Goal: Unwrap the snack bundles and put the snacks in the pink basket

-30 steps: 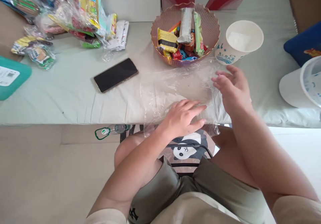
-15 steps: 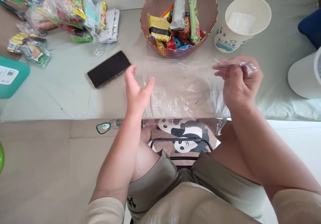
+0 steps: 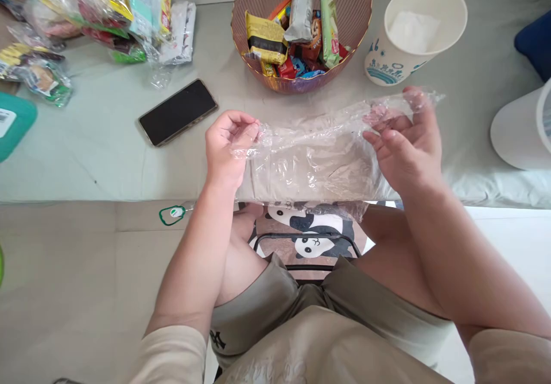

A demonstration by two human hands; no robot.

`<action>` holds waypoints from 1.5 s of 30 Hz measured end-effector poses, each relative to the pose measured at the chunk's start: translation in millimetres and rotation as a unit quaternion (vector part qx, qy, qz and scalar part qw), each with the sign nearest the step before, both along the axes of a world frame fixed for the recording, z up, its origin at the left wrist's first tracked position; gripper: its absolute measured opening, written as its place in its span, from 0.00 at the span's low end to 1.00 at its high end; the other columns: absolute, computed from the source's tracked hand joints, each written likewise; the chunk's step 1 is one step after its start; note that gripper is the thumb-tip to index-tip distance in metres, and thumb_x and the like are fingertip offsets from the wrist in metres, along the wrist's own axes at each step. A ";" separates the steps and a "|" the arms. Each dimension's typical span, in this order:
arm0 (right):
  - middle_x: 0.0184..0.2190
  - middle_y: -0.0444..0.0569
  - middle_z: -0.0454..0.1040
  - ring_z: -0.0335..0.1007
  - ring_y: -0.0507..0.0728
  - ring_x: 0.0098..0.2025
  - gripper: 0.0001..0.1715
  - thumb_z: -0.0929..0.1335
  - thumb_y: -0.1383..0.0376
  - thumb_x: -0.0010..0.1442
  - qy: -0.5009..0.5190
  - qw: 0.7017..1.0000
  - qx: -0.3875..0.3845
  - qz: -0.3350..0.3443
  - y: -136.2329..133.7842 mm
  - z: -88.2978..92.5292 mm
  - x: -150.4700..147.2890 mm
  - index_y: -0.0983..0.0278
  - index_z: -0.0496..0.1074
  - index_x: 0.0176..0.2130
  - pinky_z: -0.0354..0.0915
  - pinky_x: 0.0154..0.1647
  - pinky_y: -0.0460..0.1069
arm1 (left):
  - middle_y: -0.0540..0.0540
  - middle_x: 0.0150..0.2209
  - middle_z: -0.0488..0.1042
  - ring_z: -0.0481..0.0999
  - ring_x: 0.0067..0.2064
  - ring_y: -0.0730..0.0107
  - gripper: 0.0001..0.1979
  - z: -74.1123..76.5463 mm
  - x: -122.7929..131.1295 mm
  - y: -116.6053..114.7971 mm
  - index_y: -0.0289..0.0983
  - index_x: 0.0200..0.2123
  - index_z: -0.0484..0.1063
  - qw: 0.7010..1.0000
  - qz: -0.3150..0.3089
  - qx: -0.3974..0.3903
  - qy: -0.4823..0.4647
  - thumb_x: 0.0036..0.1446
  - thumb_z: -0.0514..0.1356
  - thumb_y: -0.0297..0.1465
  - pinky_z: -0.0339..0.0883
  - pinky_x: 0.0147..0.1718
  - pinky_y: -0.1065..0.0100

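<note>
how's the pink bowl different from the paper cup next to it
The pink bowl is wide, ribbed and full of wrapped snacks; the paper cup is narrower, smooth and white with blue print, holding only something white. Both stand upright on the table.

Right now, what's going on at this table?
A seated person holds a clear plastic bag stretched between both hands over the near edge of the table. The left hand pinches its left end; the right hand grips the right end. Behind it stand a bowl of snack packets and a paper cup, with a phone lying to the left.
</note>
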State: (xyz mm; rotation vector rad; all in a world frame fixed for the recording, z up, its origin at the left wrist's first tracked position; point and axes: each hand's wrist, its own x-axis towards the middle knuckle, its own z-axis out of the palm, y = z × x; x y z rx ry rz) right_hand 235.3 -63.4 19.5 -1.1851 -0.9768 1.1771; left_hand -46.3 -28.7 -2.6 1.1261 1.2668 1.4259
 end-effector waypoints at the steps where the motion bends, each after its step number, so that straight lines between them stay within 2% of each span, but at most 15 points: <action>1: 0.47 0.43 0.78 0.78 0.61 0.54 0.35 0.80 0.57 0.48 0.001 1.000 -0.004 0.011 -2.0 -2.2 -0.3 0.43 0.68 0.52 0.75 0.54 0.59 | 0.52 0.30 0.78 0.75 0.29 0.75 0.13 -1.2 -1.0 1.7 0.42 0.31 0.75 1.000 0.001 -0.002 -0.016 0.49 0.74 0.37 0.72 0.30 0.70; 5: 0.40 0.41 0.79 0.80 0.58 0.44 0.36 0.80 0.62 0.47 -0.009 0.999 -0.024 0.046 -5.5 -14.3 -2.2 0.47 0.69 0.53 0.77 0.49 0.57 | 0.52 0.32 0.77 0.76 0.30 0.73 0.17 -4.2 -9.0 5.9 0.45 0.33 0.73 0.998 -0.024 -0.025 -0.052 0.48 0.76 0.41 0.71 0.29 0.68; 9: 0.29 0.41 0.74 0.74 0.54 0.33 0.13 0.77 0.63 0.54 -0.105 0.993 -0.021 0.042 -2.4 -21.6 -3.6 0.55 0.73 0.37 0.77 0.41 0.56 | 0.52 0.36 0.77 0.76 0.32 0.72 0.22 -4.7 -19.3 8.1 0.46 0.37 0.72 0.997 -0.035 -0.021 -0.059 0.47 0.77 0.46 0.69 0.29 0.67; 11: 0.28 0.41 0.73 0.73 0.54 0.32 0.09 0.76 0.63 0.56 -0.133 0.991 0.014 0.003 -1.5 -19.7 -4.9 0.56 0.72 0.32 0.77 0.42 0.56 | 0.53 0.39 0.78 0.78 0.35 0.72 0.28 -4.9 -23.8 7.2 0.48 0.42 0.71 0.995 -0.066 0.011 -0.075 0.42 0.79 0.45 0.72 0.32 0.67; 14: 0.30 0.42 0.74 0.76 0.56 0.37 0.10 0.76 0.63 0.58 -0.132 0.987 0.071 -0.052 -2.5 -13.7 -5.6 0.55 0.71 0.31 0.76 0.47 0.59 | 0.53 0.41 0.79 0.80 0.37 0.71 0.32 -4.8 -28.5 2.1 0.46 0.45 0.72 0.994 -0.099 0.017 -0.035 0.38 0.82 0.41 0.76 0.38 0.65; 17: 0.34 0.45 0.75 0.77 0.59 0.44 0.12 0.74 0.60 0.63 -0.185 0.971 0.137 -0.065 -5.1 -11.0 -1.4 0.54 0.71 0.29 0.72 0.56 0.63 | 0.51 0.36 0.78 0.80 0.37 0.70 0.22 -5.2 -32.1 -2.8 0.42 0.35 0.74 0.996 -0.085 -0.004 0.032 0.41 0.79 0.39 0.79 0.42 0.62; 20: 0.36 0.47 0.75 0.76 0.61 0.44 0.14 0.74 0.58 0.63 -0.236 0.955 0.171 -0.049 -7.3 -13.0 6.0 0.55 0.72 0.27 0.70 0.57 0.65 | 0.51 0.33 0.76 0.80 0.37 0.68 0.17 -6.3 -36.8 -2.7 0.43 0.29 0.72 0.997 -0.068 0.022 0.041 0.43 0.77 0.37 0.79 0.44 0.61; 25: 0.34 0.48 0.73 0.70 0.61 0.39 0.14 0.76 0.57 0.59 -0.227 0.963 0.146 0.007 -6.9 -19.5 12.8 0.54 0.74 0.25 0.70 0.51 0.64 | 0.50 0.35 0.76 0.80 0.38 0.67 0.21 -4.5 -43.4 0.0 0.42 0.28 0.68 0.996 -0.064 0.003 0.057 0.43 0.78 0.40 0.77 0.43 0.61; 28: 0.35 0.46 0.74 0.69 0.57 0.35 0.05 0.76 0.60 0.58 -0.197 0.975 0.100 0.000 -3.7 -24.4 13.7 0.51 0.78 0.36 0.70 0.47 0.60 | 0.49 0.37 0.77 0.81 0.36 0.67 0.22 -2.5 -44.5 -0.5 0.42 0.28 0.67 0.995 -0.084 -0.024 0.040 0.43 0.78 0.42 0.76 0.38 0.63; 30: 0.39 0.44 0.75 0.70 0.56 0.37 0.18 0.79 0.61 0.53 -0.170 0.983 0.075 0.005 -1.4 -26.5 14.9 0.50 0.77 0.44 0.70 0.46 0.58 | 0.49 0.36 0.76 0.80 0.34 0.69 0.23 -2.0 -45.4 -0.4 0.42 0.26 0.65 0.996 -0.078 -0.039 0.031 0.44 0.77 0.42 0.76 0.34 0.64; 32: 0.42 0.44 0.77 0.72 0.57 0.40 0.25 0.80 0.62 0.50 -0.176 0.982 0.062 0.019 0.2 -26.3 16.9 0.49 0.77 0.48 0.70 0.48 0.57 | 0.49 0.35 0.76 0.80 0.33 0.70 0.26 -1.6 -47.2 -0.3 0.41 0.25 0.62 0.996 -0.067 -0.049 0.018 0.44 0.78 0.41 0.75 0.33 0.64; 36: 0.31 0.42 0.74 0.69 0.56 0.33 0.11 0.77 0.63 0.52 -0.259 0.965 0.022 0.025 0.4 -23.2 20.3 0.51 0.77 0.36 0.70 0.43 0.56 | 0.53 0.40 0.80 0.80 0.35 0.71 0.28 -1.9 -54.0 -2.0 0.42 0.29 0.65 0.994 -0.103 -0.025 0.014 0.39 0.81 0.41 0.77 0.38 0.59; 39: 0.27 0.42 0.71 0.65 0.54 0.28 0.08 0.77 0.64 0.51 -0.292 0.956 0.016 0.034 -0.4 -24.9 21.5 0.54 0.77 0.32 0.69 0.38 0.55 | 0.53 0.38 0.80 0.79 0.37 0.71 0.25 -9.6 -62.1 -1.2 0.44 0.34 0.71 0.989 -0.125 -0.006 0.073 0.39 0.81 0.42 0.76 0.40 0.57; 43: 0.30 0.47 0.73 0.68 0.58 0.33 0.05 0.76 0.62 0.56 -0.316 0.944 0.079 0.048 -1.5 -30.2 24.0 0.52 0.77 0.30 0.70 0.42 0.58 | 0.55 0.28 0.75 0.73 0.31 0.79 0.26 -24.4 -74.8 6.2 0.37 0.21 0.67 0.984 -0.097 0.073 0.127 0.37 0.82 0.40 0.70 0.31 0.66; 45: 0.33 0.49 0.74 0.70 0.59 0.36 0.08 0.74 0.60 0.59 -0.334 0.933 0.123 0.054 -1.6 -31.4 26.0 0.53 0.75 0.28 0.70 0.44 0.59 | 0.56 0.27 0.74 0.71 0.29 0.81 0.27 -25.7 -77.9 7.3 0.36 0.19 0.66 0.981 -0.101 0.096 0.133 0.36 0.83 0.37 0.71 0.30 0.67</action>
